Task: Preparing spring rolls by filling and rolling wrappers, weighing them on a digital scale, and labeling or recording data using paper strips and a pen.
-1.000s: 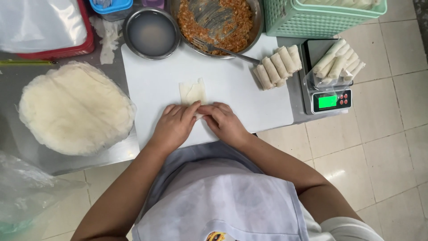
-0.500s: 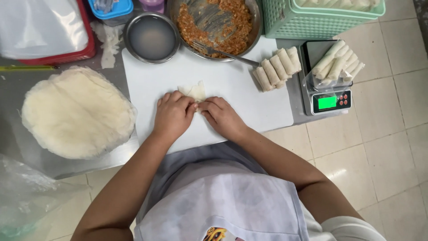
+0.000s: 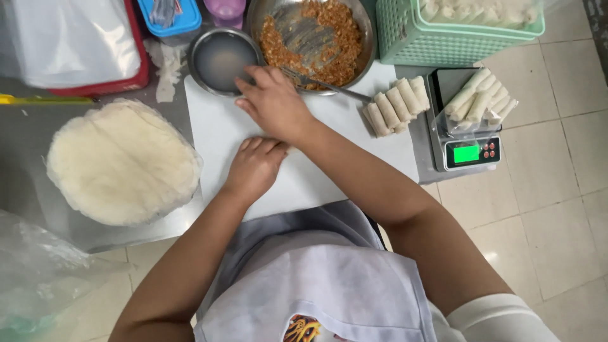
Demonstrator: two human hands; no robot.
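The left grip is curled flat on the white board, its contents hidden; the right grip, just beyond, reaches open-fingered and empty to the water bowl.

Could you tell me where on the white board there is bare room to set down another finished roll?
The white board is bare between the right hand and the row of rolls, and along its near right edge. It is crowded around the left hand, by the small water bowl and the filling pan.
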